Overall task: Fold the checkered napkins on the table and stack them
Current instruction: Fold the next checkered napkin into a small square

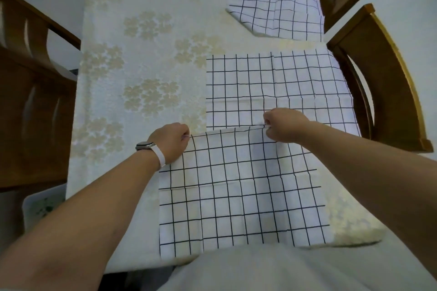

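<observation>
Looks like the left hand (171, 143) and right hand (283, 125) each pinch the far edge of the white, black-gridded cloth napkin (236, 196) spread flat below their fingers, so I'd bring that edge back evenly and match the corners before creasing.

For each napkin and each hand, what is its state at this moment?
Near napkin: spread out, far edge pinched by both hands.
Middle napkin: flat, unfolded, creased.
Far napkin: wrinkled, partly out of frame.
Left hand: pinches near napkin's far left corner.
Right hand: pinches its far edge.
</observation>
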`<state>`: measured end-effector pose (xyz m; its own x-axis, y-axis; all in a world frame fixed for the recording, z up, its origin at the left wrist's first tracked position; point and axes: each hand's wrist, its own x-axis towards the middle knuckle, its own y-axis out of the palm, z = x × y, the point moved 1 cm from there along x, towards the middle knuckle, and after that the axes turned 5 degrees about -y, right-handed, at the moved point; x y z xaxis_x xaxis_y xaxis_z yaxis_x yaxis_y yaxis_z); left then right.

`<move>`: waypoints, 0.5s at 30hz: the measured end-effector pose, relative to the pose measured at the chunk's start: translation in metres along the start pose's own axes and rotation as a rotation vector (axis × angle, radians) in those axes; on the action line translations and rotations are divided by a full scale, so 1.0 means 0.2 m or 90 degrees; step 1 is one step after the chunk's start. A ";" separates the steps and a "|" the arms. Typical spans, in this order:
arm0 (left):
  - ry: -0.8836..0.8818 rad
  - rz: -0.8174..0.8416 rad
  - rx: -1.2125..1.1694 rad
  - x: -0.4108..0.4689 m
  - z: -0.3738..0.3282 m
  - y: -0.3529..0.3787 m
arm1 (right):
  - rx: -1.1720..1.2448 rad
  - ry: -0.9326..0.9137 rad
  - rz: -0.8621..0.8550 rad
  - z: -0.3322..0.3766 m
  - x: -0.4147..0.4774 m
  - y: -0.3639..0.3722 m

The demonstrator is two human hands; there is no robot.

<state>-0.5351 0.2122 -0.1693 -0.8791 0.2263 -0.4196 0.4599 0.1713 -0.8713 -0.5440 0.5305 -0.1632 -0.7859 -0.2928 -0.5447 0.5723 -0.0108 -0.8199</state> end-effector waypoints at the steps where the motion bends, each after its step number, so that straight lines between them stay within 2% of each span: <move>1: 0.003 -0.009 -0.002 -0.02 0.00 -0.01 | -0.002 0.001 -0.012 0.01 -0.03 -0.01; 15: 0.116 -0.137 -0.025 -0.39 -0.06 -0.10 | -0.001 0.044 -0.169 0.14 -0.51 -0.06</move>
<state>-0.4743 0.2030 -0.1169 -0.9218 0.3481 -0.1704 0.2729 0.2707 -0.9232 -0.4629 0.5334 -0.0928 -0.9226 -0.2138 -0.3211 0.3437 -0.0777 -0.9358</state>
